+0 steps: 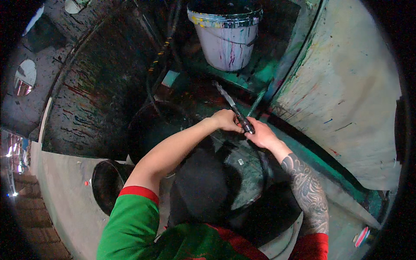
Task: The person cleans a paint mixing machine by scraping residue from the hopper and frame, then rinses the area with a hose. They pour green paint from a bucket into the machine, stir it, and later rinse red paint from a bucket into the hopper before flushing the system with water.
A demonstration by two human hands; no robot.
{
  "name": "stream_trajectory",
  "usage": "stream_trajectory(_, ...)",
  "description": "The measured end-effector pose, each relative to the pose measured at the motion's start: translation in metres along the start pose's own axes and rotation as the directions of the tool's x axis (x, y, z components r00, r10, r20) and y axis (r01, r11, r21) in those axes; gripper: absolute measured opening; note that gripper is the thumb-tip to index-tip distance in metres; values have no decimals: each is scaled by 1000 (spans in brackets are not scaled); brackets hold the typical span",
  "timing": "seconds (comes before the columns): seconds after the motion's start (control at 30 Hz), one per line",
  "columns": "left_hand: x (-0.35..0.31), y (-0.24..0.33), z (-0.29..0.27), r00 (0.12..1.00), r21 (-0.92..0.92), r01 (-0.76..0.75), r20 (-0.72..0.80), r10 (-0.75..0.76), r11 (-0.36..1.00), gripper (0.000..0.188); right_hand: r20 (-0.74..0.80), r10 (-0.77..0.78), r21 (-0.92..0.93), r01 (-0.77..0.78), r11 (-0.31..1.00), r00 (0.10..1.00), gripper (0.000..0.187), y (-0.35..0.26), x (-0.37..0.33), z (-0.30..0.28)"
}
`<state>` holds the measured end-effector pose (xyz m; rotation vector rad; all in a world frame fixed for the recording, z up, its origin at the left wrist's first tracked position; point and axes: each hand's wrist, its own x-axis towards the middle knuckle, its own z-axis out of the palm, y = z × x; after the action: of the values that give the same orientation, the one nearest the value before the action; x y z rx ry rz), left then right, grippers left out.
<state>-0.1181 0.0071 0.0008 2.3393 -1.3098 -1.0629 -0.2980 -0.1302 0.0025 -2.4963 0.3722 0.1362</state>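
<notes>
A long tool with a black handle and a paler, narrow tip stands slanted in front of me, tip pointing up and away. My right hand is closed round the lower end of the handle. From the other side my left hand is curled against the same handle, its fingertips partly hidden. A dark hose runs down from near the right hand past my lap; its joint with the tool is not clear. Below the hands lies a dark, stained surface with a small white label.
A paint-streaked white bucket stands beyond the hands. A black bucket is at lower left. Dark splattered panels rise on the left, a pale stained panel on the right. Cables hang at the back.
</notes>
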Motion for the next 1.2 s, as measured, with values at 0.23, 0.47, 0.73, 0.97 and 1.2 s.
stream_trajectory(0.23,-2,5,0,995,86,97,-13,-96,992,43,383,203,109,-263,959,901,52,41,-17,21)
stream_trajectory(0.47,-2,9,15,918,501,-46,-321,234,864,21,138,171,430,-215,877,975,37,46,-34,52)
stream_trajectory(0.73,-93,60,-25,809,105,10,-585,54,994,30,137,280,362,-311,879,950,33,-39,-49,-60)
stream_trajectory(0.97,-245,113,-116,731,-647,204,-399,-554,734,39,216,11,364,-91,927,976,29,-224,-59,-191)
stream_trajectory(1.2,-492,119,-115,471,-739,259,-466,-749,622,17,542,-2,44,-26,999,841,42,-472,-133,-228)
